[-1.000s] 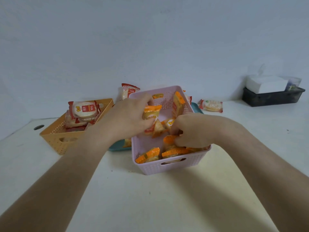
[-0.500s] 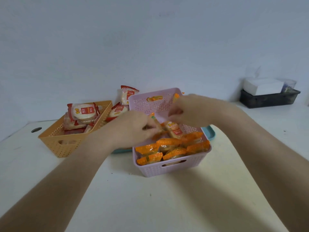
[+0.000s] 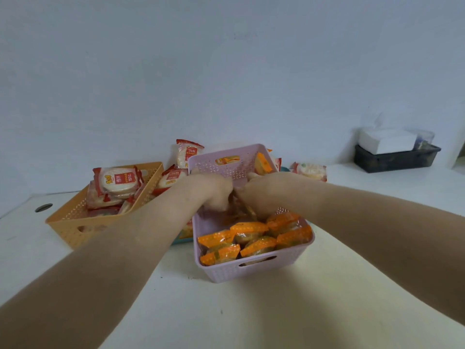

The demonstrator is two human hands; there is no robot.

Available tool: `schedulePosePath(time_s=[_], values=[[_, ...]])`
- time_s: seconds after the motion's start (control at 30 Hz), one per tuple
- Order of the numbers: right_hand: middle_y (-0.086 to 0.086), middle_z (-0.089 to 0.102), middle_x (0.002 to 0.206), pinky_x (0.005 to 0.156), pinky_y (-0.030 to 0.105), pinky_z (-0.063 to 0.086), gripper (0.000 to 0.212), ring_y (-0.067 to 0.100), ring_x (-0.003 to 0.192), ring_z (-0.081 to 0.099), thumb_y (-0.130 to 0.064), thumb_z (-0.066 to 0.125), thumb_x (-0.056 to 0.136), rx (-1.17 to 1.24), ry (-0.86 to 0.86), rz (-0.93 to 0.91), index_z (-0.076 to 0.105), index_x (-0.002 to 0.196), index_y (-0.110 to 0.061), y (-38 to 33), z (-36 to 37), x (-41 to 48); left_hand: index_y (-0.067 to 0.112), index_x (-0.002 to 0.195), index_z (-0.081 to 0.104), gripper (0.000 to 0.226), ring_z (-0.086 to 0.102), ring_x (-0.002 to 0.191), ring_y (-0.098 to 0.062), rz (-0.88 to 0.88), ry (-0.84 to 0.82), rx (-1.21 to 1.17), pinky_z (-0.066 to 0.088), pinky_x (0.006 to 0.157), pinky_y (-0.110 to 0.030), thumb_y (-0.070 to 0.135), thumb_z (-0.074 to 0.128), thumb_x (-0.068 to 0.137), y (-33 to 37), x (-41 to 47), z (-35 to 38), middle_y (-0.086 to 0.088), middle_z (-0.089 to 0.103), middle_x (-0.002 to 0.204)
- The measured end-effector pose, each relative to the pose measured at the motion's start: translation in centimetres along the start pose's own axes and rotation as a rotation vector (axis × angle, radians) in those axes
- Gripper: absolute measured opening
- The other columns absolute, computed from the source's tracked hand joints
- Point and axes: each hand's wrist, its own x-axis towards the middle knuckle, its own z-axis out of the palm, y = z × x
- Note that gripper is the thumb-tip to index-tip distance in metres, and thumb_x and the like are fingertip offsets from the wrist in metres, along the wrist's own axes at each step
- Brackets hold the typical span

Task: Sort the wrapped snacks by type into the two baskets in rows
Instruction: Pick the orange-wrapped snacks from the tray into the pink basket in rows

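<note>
A lilac basket (image 3: 254, 273) stands in the middle of the table, with several orange-wrapped snacks (image 3: 251, 241) lined up at its near end. Both hands are inside it, side by side. My left hand (image 3: 211, 190) and my right hand (image 3: 264, 192) have curled fingers on orange-wrapped snacks (image 3: 241, 210) in the basket's middle, blurred by motion. One more orange snack (image 3: 261, 163) leans on the far right wall. An orange basket (image 3: 73, 222) at the left holds several red-and-white wrapped snacks (image 3: 117, 182).
More red-and-white snacks (image 3: 187, 152) lie behind the baskets, one (image 3: 310, 170) at the right. A teal tray edge (image 3: 178, 240) shows under my left forearm. A dark bin (image 3: 395, 158) with a white box sits far right. A round hole (image 3: 43, 207) is in the table at left.
My right hand has come back from the basket's far end to meet my left hand in the middle. The near rows of orange snacks stay put.
</note>
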Motion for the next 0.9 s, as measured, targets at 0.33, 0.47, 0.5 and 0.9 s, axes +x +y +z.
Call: schedulePosePath(time_s=[0.33, 0.47, 0.5, 0.9], values=[[0.003, 0.064, 0.100, 0.076, 0.033, 0.050, 0.011, 0.023, 0.096, 0.061, -0.008, 0.062, 0.082, 0.235, 0.390, 0.063, 0.064, 0.087, -0.018, 1.6, -0.7, -3.3, 0.019, 0.104, 0.051, 0.033, 0.054, 0.087, -0.025, 0.040, 0.495, -0.262, 0.052, 0.067, -0.044, 0.030, 0.069, 0.080, -0.8, -1.7, 1.5, -0.004, 0.047, 0.103], [0.003, 0.062, 0.088, 0.065, 0.033, 0.045, 0.017, 0.024, 0.086, 0.059, -0.005, 0.054, 0.079, 0.306, 0.502, 0.121, 0.062, 0.075, -0.019, 2.3, 0.2, -5.3, 0.018, 0.086, 0.056, 0.021, 0.057, 0.078, -0.018, 0.132, 0.501, -0.352, 0.048, 0.063, -0.035, 0.031, 0.072, 0.079, -0.2, -3.1, 1.3, 0.002, 0.059, 0.083], [0.005, 0.065, 0.089, 0.066, 0.035, 0.049, 0.018, 0.025, 0.086, 0.060, -0.006, 0.055, 0.078, 0.313, 0.516, 0.135, 0.068, 0.085, -0.017, 2.2, 0.5, -5.6, 0.019, 0.085, 0.059, 0.020, 0.057, 0.075, -0.016, 0.141, 0.493, -0.353, 0.046, 0.061, -0.032, 0.032, 0.073, 0.079, 0.1, -3.4, 1.2, 0.003, 0.060, 0.080], [0.003, 0.069, 0.078, 0.071, 0.037, 0.054, 0.043, 0.019, 0.075, 0.064, -0.049, 0.045, 0.095, 0.510, 0.348, 0.118, 0.071, 0.083, -0.017, 2.2, 1.6, -6.8, 0.013, 0.070, 0.053, 0.045, 0.042, 0.054, -0.011, 0.301, 0.048, -0.543, 0.038, 0.058, -0.025, 0.041, 0.037, 0.102, 1.4, -5.7, -0.8, 0.001, 0.046, 0.061]])
